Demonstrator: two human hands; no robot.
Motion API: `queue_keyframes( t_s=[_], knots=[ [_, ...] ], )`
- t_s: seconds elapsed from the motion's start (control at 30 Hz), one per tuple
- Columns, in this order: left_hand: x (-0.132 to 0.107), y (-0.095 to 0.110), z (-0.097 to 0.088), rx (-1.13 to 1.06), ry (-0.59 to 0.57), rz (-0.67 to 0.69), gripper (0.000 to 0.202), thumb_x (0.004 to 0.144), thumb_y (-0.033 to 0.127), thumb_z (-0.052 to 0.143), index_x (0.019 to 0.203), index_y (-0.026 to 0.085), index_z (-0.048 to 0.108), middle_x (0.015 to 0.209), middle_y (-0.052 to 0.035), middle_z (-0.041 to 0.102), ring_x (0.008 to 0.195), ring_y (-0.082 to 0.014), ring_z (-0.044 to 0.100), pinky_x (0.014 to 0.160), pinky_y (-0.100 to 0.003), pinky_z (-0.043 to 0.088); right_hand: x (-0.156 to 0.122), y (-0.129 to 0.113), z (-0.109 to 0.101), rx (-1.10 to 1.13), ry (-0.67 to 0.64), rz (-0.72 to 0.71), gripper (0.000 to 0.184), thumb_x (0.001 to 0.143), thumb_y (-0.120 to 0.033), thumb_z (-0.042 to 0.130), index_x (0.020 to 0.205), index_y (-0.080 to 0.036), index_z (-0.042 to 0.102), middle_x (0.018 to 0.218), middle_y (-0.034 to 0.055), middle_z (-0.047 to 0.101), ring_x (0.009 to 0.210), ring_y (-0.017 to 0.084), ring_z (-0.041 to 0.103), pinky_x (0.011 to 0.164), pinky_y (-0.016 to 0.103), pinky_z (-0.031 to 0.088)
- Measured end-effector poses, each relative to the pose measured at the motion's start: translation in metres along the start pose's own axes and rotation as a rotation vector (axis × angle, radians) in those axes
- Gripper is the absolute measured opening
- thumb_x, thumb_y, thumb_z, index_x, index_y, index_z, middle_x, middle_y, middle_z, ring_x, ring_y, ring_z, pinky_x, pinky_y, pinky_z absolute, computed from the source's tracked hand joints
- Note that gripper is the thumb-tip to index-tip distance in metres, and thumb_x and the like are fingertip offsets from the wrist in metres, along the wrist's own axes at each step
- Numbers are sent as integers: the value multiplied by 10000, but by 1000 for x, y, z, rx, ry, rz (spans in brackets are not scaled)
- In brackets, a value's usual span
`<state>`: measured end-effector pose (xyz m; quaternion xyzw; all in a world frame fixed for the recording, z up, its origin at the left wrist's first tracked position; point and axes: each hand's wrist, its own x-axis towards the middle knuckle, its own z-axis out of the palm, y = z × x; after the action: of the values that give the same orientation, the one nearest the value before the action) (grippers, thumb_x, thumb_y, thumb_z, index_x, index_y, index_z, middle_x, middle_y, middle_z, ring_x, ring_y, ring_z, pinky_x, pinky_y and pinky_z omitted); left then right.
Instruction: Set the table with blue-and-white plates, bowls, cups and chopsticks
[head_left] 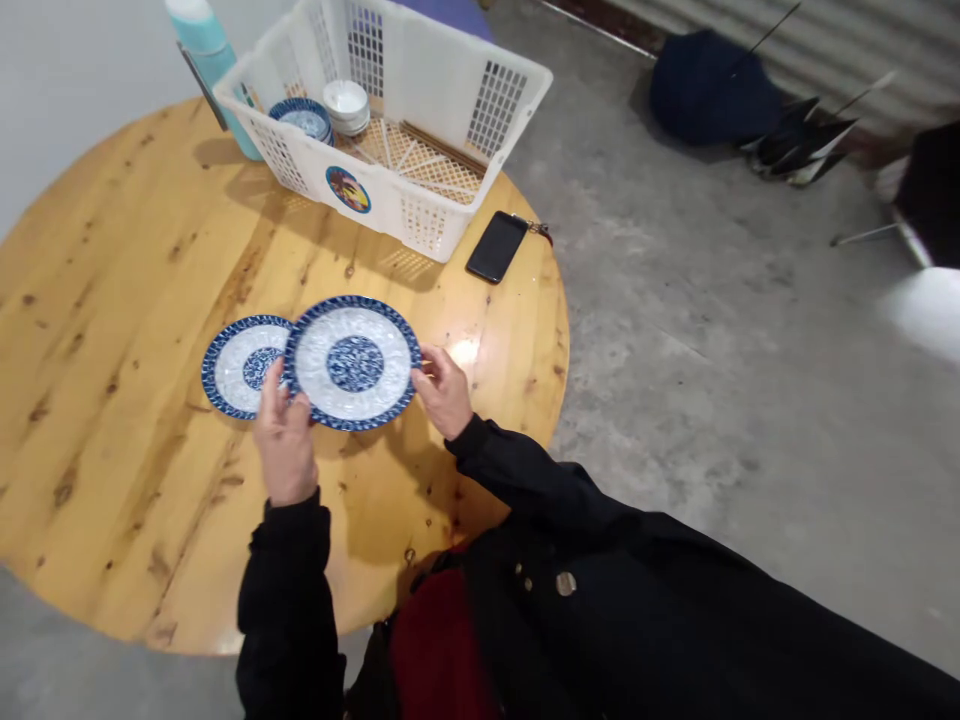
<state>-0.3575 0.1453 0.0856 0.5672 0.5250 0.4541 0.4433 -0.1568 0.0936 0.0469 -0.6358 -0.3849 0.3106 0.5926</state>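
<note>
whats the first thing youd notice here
A blue-and-white patterned plate catches the eye first, held between the left hand and right hand, overlapping a smaller matching plate above the round wooden table. Behind them sits a white plastic basket holding stacked white bowls, with a black phone beside it.

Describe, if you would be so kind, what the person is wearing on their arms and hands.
The left hand and right hand are bare, without gloves. The black left sleeve and right sleeve run to the wrists, from a black coat with a round metal button.
</note>
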Motion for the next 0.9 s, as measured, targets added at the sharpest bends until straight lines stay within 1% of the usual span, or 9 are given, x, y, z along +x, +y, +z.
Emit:
queue_keyframes(
  t_s=[0.1, 0.17, 0.23, 0.3, 0.37, 0.47, 0.57, 0.8, 0.9],
  knots=[
    [-35, -15, 47, -199, -157, -272, 676, 845, 423, 679, 1474, 269, 484, 1318, -100, 651, 1093, -231, 664, 843, -309, 581, -24, 17, -60, -94, 113, 58, 298, 827, -316, 547, 1090, -197, 621, 1038, 62, 676, 829, 179, 638, 776, 332, 549],
    [-52, -22, 76, -257, -217, -389, 693, 826, 389, 696, 1473, 267, 481, 1380, -100, 624, 1105, -232, 662, 842, -306, 574, -36, 29, -92, -157, 170, 113, 288, 804, -321, 537, 1039, -182, 628, 978, 63, 684, 774, 180, 635, 745, 332, 538],
    [-63, -25, 99, -279, -239, -470, 693, 802, 337, 700, 1459, 247, 497, 1380, -99, 627, 1099, -223, 661, 820, -284, 562, -44, 39, -117, -209, 202, 166, 286, 780, -338, 538, 995, -173, 630, 942, 66, 686, 730, 182, 631, 718, 336, 528],
    [-67, -26, 115, -274, -246, -529, 679, 788, 298, 683, 1443, 235, 515, 1345, -94, 650, 1058, -212, 668, 776, -265, 552, -47, 47, -132, -240, 211, 201, 299, 766, -360, 540, 977, -169, 631, 933, 72, 688, 715, 191, 635, 707, 345, 524],
    [-67, -27, 124, -254, -245, -558, 664, 781, 275, 659, 1431, 235, 529, 1305, -85, 673, 1004, -202, 675, 741, -261, 544, -47, 54, -140, -247, 211, 215, 321, 762, -377, 536, 985, -166, 630, 930, 81, 690, 727, 206, 645, 713, 356, 526],
    [-62, -30, 130, -227, -223, -546, 660, 760, 256, 644, 1412, 226, 548, 1257, -79, 697, 984, -198, 675, 743, -261, 539, -45, 61, -141, -247, 194, 225, 333, 764, -387, 526, 995, -169, 627, 921, 86, 697, 736, 219, 650, 724, 367, 531],
    [-58, -35, 134, -201, -210, -519, 662, 736, 255, 643, 1392, 212, 564, 1214, -78, 712, 982, -194, 676, 755, -260, 539, -42, 67, -141, -256, 176, 226, 329, 761, -383, 522, 995, -177, 624, 917, 84, 701, 741, 223, 647, 746, 379, 537],
    [-58, -39, 139, -152, -197, -483, 669, 730, 264, 649, 1390, 191, 564, 1103, -72, 734, 854, -174, 683, 725, -269, 549, -41, 72, -146, -274, 131, 219, 333, 757, -360, 506, 1006, -171, 619, 905, 82, 689, 724, 218, 642, 757, 378, 536],
    [-60, -41, 139, -145, -202, -457, 640, 749, 263, 642, 1380, 193, 569, 1127, -77, 729, 894, -182, 690, 761, -282, 559, -43, 71, -148, -269, 120, 215, 339, 760, -360, 499, 1012, -166, 617, 936, 97, 685, 747, 234, 653, 757, 391, 534]
  ],
)
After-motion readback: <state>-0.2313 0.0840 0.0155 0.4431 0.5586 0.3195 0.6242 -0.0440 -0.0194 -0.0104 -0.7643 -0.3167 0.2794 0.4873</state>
